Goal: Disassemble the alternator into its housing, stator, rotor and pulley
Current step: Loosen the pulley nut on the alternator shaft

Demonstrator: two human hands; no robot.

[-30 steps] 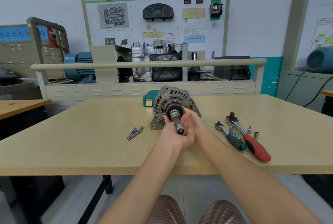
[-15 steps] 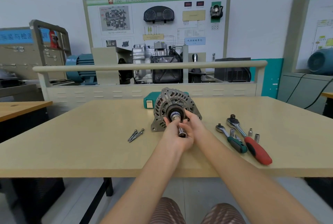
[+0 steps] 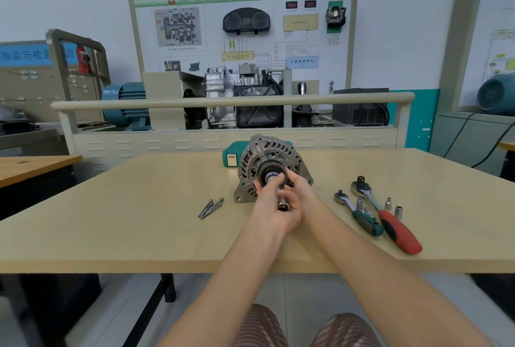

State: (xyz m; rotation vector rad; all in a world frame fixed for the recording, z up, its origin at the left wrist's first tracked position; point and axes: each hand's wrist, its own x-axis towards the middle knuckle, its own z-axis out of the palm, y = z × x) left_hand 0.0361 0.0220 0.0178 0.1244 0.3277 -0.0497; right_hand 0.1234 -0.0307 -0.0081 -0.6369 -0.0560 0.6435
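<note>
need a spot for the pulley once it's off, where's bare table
Bare tabletop runs left of the long bolts, and along the near edge below both hands. Right is crowded: two ratchets and loose sockets lie beside the alternator.

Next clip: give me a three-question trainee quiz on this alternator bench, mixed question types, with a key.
1. True or false: the red-handled ratchet is in the right hand.
2. What lies on the table left of the alternator? A) loose bolts B) a hammer C) a glove
3. Fill in: the left hand grips a metal ____ at the alternator's pulley.

Key:
1. False; it lies on the table beside the green-handled ratchet.
2. A, the bolts.
3. Socket.
</note>
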